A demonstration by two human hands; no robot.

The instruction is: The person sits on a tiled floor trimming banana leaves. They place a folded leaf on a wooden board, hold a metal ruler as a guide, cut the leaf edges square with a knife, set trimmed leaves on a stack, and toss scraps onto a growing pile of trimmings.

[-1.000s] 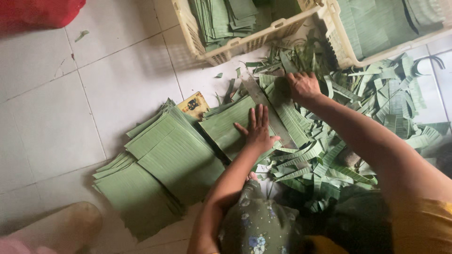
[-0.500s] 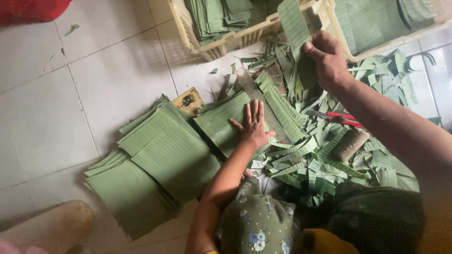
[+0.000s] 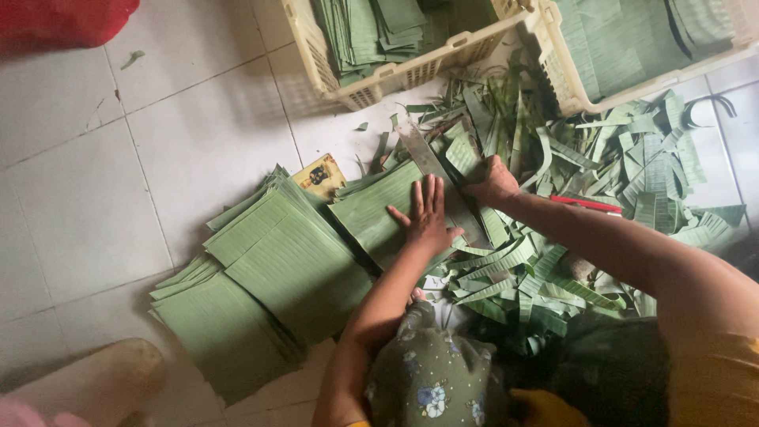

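Green ribbed leaf sheets [image 3: 292, 265], cream baskets [image 3: 371, 83], white floor tiles [image 3: 95, 190], red-handled tool [image 3: 585, 204]

Head camera, steeply down, close overhead

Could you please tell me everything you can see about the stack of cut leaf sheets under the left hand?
The leaf stack is a pile of green, finely ribbed rectangular sheets, apparently banana leaf, lying flat on the white tiled floor. The left hand presses on it, fingers spread. The right hand holds a long blade along its right edge. More stacks lie beside it.
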